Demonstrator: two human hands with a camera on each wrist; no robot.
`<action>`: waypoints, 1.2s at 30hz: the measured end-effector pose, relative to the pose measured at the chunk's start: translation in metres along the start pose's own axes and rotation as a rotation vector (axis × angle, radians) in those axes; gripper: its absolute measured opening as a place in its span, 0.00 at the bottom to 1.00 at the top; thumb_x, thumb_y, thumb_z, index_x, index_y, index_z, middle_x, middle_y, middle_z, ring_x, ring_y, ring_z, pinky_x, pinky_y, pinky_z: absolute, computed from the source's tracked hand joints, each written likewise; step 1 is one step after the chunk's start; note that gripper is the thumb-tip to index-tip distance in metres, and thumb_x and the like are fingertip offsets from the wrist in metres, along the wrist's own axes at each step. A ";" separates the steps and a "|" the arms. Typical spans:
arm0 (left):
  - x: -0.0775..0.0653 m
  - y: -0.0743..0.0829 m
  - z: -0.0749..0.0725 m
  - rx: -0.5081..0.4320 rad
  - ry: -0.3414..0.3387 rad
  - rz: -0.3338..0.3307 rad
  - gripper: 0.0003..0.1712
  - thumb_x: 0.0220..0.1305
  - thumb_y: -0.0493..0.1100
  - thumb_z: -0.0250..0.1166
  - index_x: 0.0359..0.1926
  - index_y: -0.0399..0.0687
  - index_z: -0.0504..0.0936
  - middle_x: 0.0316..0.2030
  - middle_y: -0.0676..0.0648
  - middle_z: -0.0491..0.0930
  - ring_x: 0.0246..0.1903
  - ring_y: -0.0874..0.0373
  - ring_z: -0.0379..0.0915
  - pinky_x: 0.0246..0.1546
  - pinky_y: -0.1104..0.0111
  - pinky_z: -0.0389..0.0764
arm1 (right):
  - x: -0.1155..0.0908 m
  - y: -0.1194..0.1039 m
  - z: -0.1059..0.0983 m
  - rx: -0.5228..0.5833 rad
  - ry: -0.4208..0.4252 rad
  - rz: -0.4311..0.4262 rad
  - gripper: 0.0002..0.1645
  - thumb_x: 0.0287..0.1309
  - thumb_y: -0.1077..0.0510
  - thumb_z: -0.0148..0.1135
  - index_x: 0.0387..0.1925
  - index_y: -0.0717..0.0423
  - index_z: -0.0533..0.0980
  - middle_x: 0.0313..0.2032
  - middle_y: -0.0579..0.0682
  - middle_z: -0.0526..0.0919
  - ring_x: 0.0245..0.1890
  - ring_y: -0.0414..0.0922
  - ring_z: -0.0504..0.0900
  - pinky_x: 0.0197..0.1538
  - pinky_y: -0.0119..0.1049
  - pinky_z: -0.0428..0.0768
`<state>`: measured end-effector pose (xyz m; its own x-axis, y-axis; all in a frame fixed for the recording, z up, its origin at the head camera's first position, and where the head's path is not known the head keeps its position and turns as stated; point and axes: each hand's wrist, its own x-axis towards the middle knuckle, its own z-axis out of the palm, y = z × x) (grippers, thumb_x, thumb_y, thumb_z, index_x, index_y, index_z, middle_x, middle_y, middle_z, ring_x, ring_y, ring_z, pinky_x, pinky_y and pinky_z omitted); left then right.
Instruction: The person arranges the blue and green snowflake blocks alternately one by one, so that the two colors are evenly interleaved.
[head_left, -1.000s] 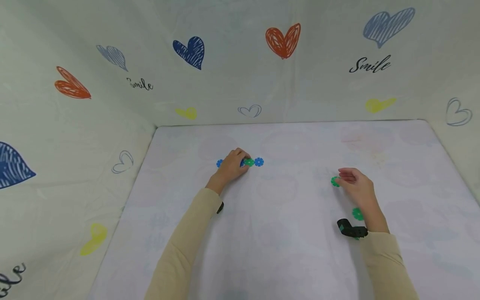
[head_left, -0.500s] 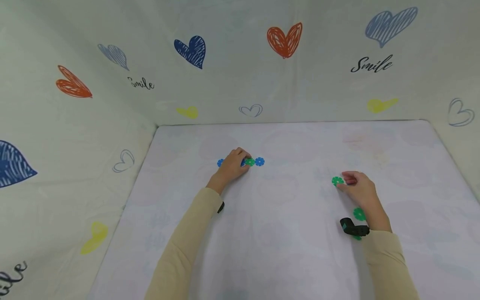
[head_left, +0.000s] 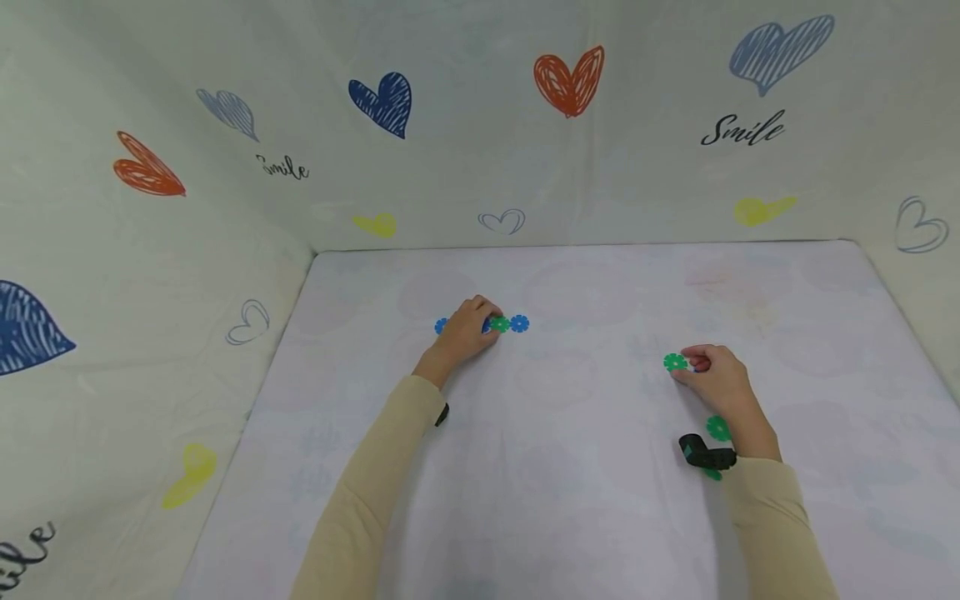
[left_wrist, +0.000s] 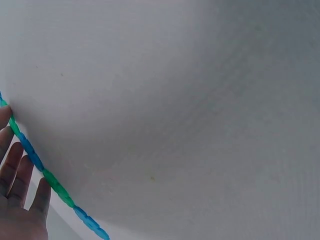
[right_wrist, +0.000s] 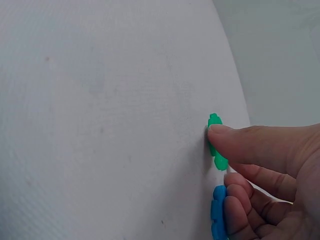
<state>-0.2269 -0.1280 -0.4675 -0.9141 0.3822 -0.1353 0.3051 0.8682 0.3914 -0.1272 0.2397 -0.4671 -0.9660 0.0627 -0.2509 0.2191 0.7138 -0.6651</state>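
- Head view: the row [head_left: 499,324] of blue and green discs lies toward the left part of the worktop's [head_left: 585,467] far edge, its long axis about parallel to that edge.
- The left hand [head_left: 465,331] is on the row and hides its middle; a blue disc shows at either end.
- The right hand [head_left: 718,377] pinches a green disc [head_left: 675,362] well apart from the row, over the worktop's right half. From this hand the row lies to the left and a little nearer the far edge, its right end facing the disc.
- A second green disc [head_left: 717,428] lies just beside the right wrist; a third is partly hidden by the black wrist camera [head_left: 705,454].
- The worktop is pale with faint prints; behind its far edge stands a pale wall [head_left: 660,167] with hearts and "Smile".
- Left wrist view: the left fingers are spread, nearly straight, against the row, which shows edge-on.
- Right wrist view: thumb and forefinger pinch the green disc; the other fingers curl against a blue disc [right_wrist: 218,215]. Whether either disc touches the worktop, I cannot tell.
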 end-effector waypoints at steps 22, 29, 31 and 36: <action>-0.002 0.003 -0.003 -0.021 -0.014 -0.009 0.19 0.63 0.45 0.61 0.54 0.46 0.74 0.54 0.46 0.70 0.56 0.51 0.64 0.61 0.62 0.67 | 0.001 0.001 0.001 -0.021 0.014 -0.009 0.25 0.57 0.58 0.61 0.51 0.72 0.70 0.44 0.66 0.69 0.43 0.57 0.68 0.42 0.45 0.70; -0.001 0.005 -0.004 -0.014 -0.020 -0.019 0.19 0.63 0.45 0.60 0.54 0.46 0.74 0.54 0.46 0.70 0.57 0.51 0.64 0.61 0.62 0.66 | 0.001 0.001 0.000 -0.013 0.002 -0.010 0.26 0.57 0.57 0.61 0.52 0.72 0.69 0.44 0.67 0.69 0.43 0.58 0.68 0.43 0.47 0.70; -0.001 0.005 -0.004 -0.011 -0.022 -0.022 0.19 0.63 0.45 0.61 0.54 0.46 0.74 0.54 0.46 0.70 0.57 0.51 0.64 0.61 0.62 0.66 | 0.001 0.001 0.001 -0.011 0.003 -0.009 0.26 0.57 0.57 0.61 0.52 0.72 0.69 0.44 0.67 0.69 0.43 0.58 0.68 0.43 0.46 0.70; -0.001 0.006 -0.005 -0.004 -0.030 -0.027 0.21 0.63 0.45 0.61 0.55 0.45 0.73 0.54 0.45 0.70 0.57 0.51 0.64 0.61 0.62 0.66 | 0.001 0.000 0.001 -0.010 0.003 -0.005 0.26 0.57 0.58 0.60 0.51 0.72 0.69 0.43 0.66 0.69 0.43 0.57 0.68 0.43 0.46 0.70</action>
<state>-0.2257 -0.1249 -0.4610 -0.9135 0.3679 -0.1736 0.2791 0.8773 0.3905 -0.1282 0.2393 -0.4685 -0.9675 0.0616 -0.2455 0.2132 0.7209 -0.6595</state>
